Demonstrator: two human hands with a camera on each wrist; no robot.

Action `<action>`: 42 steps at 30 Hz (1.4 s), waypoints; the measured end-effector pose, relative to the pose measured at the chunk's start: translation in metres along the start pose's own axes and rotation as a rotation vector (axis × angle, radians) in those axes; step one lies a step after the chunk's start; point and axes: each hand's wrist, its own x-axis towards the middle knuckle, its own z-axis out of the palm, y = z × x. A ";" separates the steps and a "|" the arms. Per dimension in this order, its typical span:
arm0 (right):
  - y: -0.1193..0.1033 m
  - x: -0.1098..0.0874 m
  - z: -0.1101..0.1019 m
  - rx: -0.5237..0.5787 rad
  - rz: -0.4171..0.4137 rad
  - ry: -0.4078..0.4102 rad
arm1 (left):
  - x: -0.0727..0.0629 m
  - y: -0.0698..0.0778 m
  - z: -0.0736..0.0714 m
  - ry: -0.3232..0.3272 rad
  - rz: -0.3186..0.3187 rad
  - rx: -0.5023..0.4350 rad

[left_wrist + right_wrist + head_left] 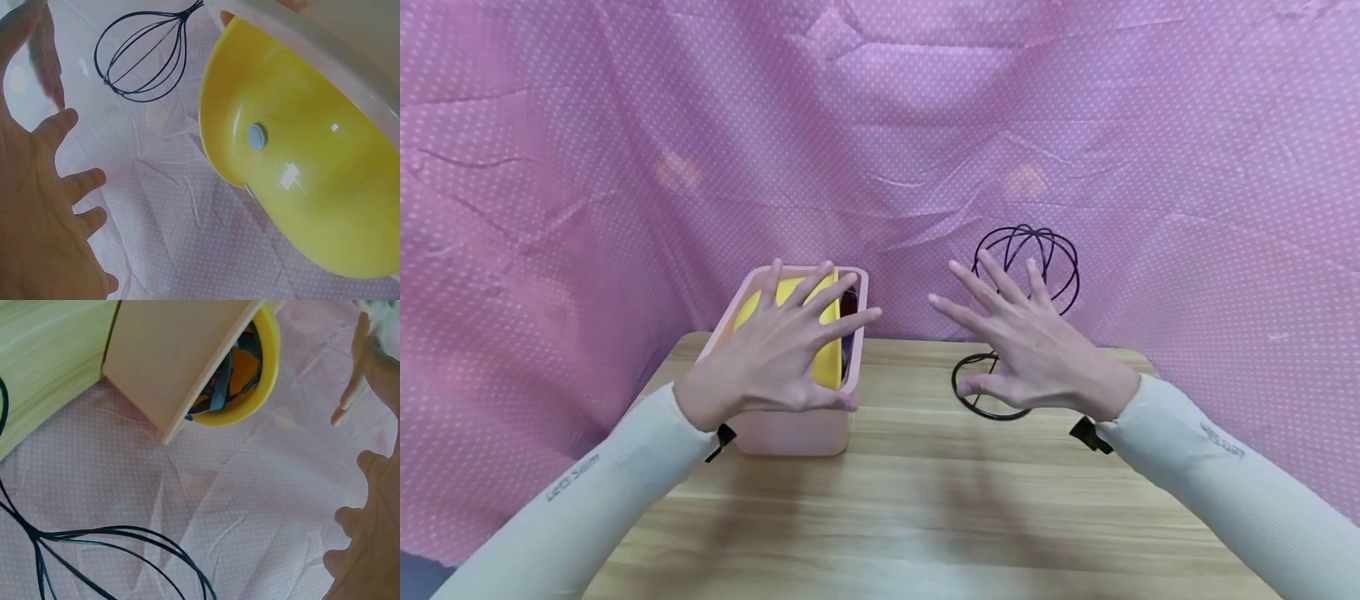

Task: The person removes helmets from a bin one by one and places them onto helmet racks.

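My left hand [767, 354] hovers over a pink bin [797, 435] with fingers spread, holding nothing. In the bin, a yellow hard hat [829, 367] stands on its side; its smooth outer shell fills much of the left wrist view. Dark straps [220, 384] inside the helmet show in the right wrist view. Also spread wide and holding nothing, my right hand [1037, 350] is raised in front of a black wire stand [182, 16]. That stand has a rounded wire cage on top and a ring base [992, 417], both partly hidden by the hand in the head view.
A light wooden table [887, 508] carries the bin at back left and the stand at back right. Pink dotted cloth [917, 150] hangs behind the table and along both sides. Dark straps or bands [725, 437] sit under both wrists.
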 end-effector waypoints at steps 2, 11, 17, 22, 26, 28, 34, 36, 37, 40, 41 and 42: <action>-0.001 0.003 -0.002 -0.001 0.008 0.002 | -0.001 -0.001 -0.001 -0.002 -0.003 0.011; -0.007 0.018 -0.002 0.043 0.030 0.034 | -0.006 -0.006 -0.004 0.023 -0.044 0.044; -0.005 0.031 0.006 0.083 0.025 0.079 | -0.014 -0.013 0.000 0.019 -0.103 -0.033; -0.006 0.042 0.010 0.119 0.038 0.094 | -0.022 -0.022 0.001 0.013 -0.171 -0.082; -0.008 0.049 0.013 0.169 0.058 0.097 | -0.028 -0.027 0.003 -0.019 -0.231 -0.116; -0.009 0.052 0.015 0.199 0.060 0.099 | -0.032 -0.030 0.005 -0.036 -0.258 -0.127; -0.012 0.062 0.025 0.291 0.054 0.102 | -0.045 -0.038 0.011 -0.042 -0.311 -0.140; -0.013 0.066 0.029 0.326 0.056 0.091 | -0.048 -0.041 0.012 -0.040 -0.322 -0.141; -0.014 0.068 0.031 0.341 0.057 0.083 | -0.050 -0.042 0.012 -0.040 -0.327 -0.144; -0.016 0.073 0.038 0.391 0.069 0.063 | -0.055 -0.044 0.013 -0.041 -0.343 -0.147; -0.017 0.075 0.040 0.406 0.075 0.057 | -0.057 -0.045 0.014 -0.042 -0.350 -0.156; -0.018 0.077 0.042 0.421 0.080 0.053 | -0.059 -0.046 0.014 -0.044 -0.357 -0.166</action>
